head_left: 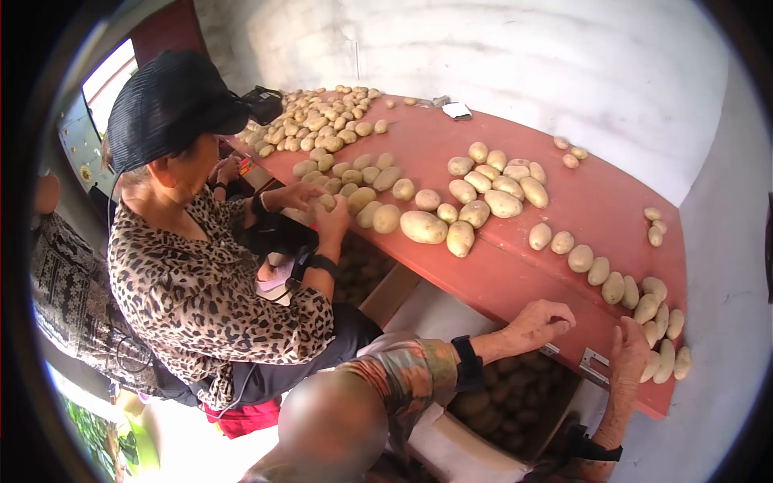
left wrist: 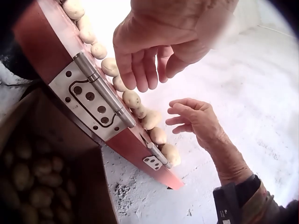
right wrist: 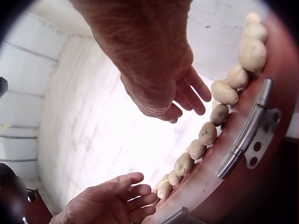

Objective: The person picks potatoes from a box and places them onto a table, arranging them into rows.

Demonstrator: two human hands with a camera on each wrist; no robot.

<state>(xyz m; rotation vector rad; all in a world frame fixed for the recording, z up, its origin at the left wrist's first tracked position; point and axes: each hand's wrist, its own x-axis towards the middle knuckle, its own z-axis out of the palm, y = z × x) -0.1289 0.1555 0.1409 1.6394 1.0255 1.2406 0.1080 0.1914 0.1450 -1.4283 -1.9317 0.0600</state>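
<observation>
My left hand [head_left: 535,328] hovers over the front edge of the red table [head_left: 499,278], fingers loosely bent and holding nothing. To its right, my right hand [head_left: 630,350] is raised near the table's right end, close beside a group of pale potatoes [head_left: 663,361]. In the left wrist view the fingers of the left hand [left wrist: 159,51] hang down, with a line of potatoes [left wrist: 131,99] behind them. The right wrist view has the right hand [right wrist: 163,93] with relaxed, empty fingers near potatoes [right wrist: 224,92] along the table edge.
A curved row of potatoes [head_left: 580,258] leads to a middle cluster [head_left: 503,203] and a large heap [head_left: 318,121]. Under the table stands a box [head_left: 451,443] of potatoes. Metal hinges [left wrist: 96,95] sit on the edge. At left, another person [head_left: 217,266] holds a potato.
</observation>
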